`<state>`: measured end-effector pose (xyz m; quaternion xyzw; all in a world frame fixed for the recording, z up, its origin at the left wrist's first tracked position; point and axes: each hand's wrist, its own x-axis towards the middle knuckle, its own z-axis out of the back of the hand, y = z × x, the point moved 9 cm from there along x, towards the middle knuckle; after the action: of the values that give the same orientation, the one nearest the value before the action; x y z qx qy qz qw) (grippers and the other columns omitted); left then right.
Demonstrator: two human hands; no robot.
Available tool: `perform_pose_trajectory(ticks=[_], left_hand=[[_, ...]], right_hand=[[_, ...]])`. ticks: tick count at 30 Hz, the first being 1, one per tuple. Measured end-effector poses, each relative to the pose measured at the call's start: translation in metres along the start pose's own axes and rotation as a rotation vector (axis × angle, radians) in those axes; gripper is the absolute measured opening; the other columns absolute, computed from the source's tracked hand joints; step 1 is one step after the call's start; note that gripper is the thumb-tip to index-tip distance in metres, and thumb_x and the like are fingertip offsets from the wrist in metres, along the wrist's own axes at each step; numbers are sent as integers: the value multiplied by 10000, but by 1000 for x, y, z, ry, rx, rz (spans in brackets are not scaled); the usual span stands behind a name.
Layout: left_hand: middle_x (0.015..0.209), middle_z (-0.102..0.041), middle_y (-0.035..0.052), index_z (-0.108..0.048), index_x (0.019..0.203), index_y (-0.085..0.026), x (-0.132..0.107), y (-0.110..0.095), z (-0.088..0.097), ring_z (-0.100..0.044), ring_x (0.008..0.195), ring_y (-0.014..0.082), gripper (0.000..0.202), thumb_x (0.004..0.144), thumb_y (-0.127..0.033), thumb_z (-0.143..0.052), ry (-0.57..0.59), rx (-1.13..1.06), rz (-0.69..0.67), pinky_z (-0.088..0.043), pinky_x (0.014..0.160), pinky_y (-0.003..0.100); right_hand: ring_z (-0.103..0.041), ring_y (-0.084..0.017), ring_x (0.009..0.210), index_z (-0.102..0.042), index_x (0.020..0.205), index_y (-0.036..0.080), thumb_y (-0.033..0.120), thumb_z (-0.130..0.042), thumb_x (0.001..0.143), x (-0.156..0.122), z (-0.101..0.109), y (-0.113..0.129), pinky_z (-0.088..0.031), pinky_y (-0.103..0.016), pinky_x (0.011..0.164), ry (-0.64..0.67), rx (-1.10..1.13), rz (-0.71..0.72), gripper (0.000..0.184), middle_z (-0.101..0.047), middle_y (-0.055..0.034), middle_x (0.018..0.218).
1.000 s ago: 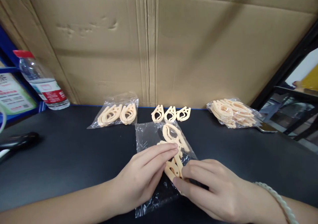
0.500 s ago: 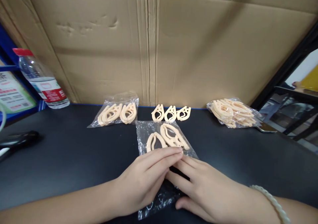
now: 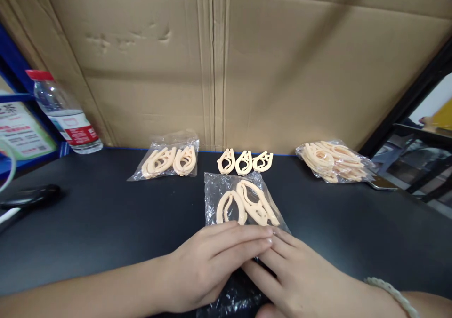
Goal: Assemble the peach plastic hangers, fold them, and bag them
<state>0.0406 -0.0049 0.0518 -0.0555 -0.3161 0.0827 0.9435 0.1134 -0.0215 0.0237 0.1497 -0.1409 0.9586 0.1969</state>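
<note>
A clear plastic bag [image 3: 212, 193] with two beige folding hangers [image 3: 259, 204] inside lies on the table in front of me. My left hand [image 3: 212, 264] rests over the bag's near half, fingers stretched out and side by side. Its fingertips meet and partly cover those of my right hand [image 3: 289, 271], which comes in from the right with its fingers extended and apart. The hangers' lower ends are hidden under the fingers. Both thumbs are mostly out of sight. A pale braided bracelet [image 3: 391, 295] circles my right wrist.
Several loose folding hangers [image 3: 243, 162] lie beyond the bag. Bagged hangers [image 3: 158, 162] sit back left, and a fuller bag of hangers [image 3: 332, 160] back right, by a phone [image 3: 383, 183]. A water bottle [image 3: 72, 120] stands left. Cardboard [image 3: 300, 64] walls the rear.
The view has shifted slightly. Both hands and the bag beneath them sit a little lower and further right in the picture. The hands stay together over the bag.
</note>
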Motion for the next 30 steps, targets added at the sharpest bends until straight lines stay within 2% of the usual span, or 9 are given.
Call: perform_pose_trajectory(ticks=[3, 7, 13, 18, 22, 26, 30], left_hand=[[1336, -589, 184, -425, 1376, -41, 0, -2, 0, -492, 1310, 201, 410, 973, -69, -358, 0, -1, -40, -481, 1049, 316], [1311, -614, 163, -428, 1379, -65, -1, 0, -1, -493, 1310, 199, 403, 983, -91, -356, -1, 0, -24, -460, 1069, 333], [1313, -618, 151, -402, 1407, -93, -2, 0, -3, -538, 1266, 207, 450, 958, -70, -380, 5, -24, -17, -487, 1036, 338], [1343, -591, 165, -407, 1397, -78, -1, 0, -4, -540, 1264, 212, 454, 945, -55, -374, 21, -29, -10, -488, 1034, 336], [1350, -586, 170, -410, 1388, -66, 1, -2, -4, -518, 1285, 202, 455, 937, -40, -364, 34, -21, -24, -478, 1042, 328], [1342, -596, 160, -400, 1401, -83, 4, -3, -3, -503, 1303, 202, 461, 944, -53, -354, 47, -4, -28, -477, 1044, 333], [1330, -612, 126, -406, 1399, -124, 2, 5, -6, -548, 1256, 202, 459, 945, -64, -385, 68, 55, 14, -491, 1018, 324]], right_hand=[[-534, -304, 1225, -485, 1362, 50, 542, -477, 929, 0, -4, -2, -399, -420, 1078, 64, 47, -13, 656, -599, -185, 1297], [-403, -350, 1354, -454, 1389, 15, 584, -429, 930, 1, -9, -6, -361, -472, 1118, 204, 131, -35, 732, -482, -238, 1411], [-199, -352, 1442, -372, 1457, 60, 605, -445, 915, 0, -14, -16, -252, -531, 1161, 301, 291, -134, 772, -351, -211, 1503], [-72, -339, 1464, -280, 1507, 150, 593, -460, 916, -2, -14, -20, -189, -569, 1165, 324, 381, -169, 760, -229, -144, 1563], [-78, -339, 1463, -289, 1503, 146, 595, -456, 918, -4, -14, -21, -195, -570, 1161, 344, 400, -177, 756, -224, -154, 1562], [-128, -352, 1456, -314, 1490, 103, 601, -476, 904, -4, -16, -21, -212, -576, 1153, 323, 367, -185, 786, -250, -207, 1540], [-158, -393, 1441, -329, 1472, 34, 638, -476, 880, -3, -19, -21, -239, -572, 1147, 335, 309, -215, 859, -249, -260, 1523]])
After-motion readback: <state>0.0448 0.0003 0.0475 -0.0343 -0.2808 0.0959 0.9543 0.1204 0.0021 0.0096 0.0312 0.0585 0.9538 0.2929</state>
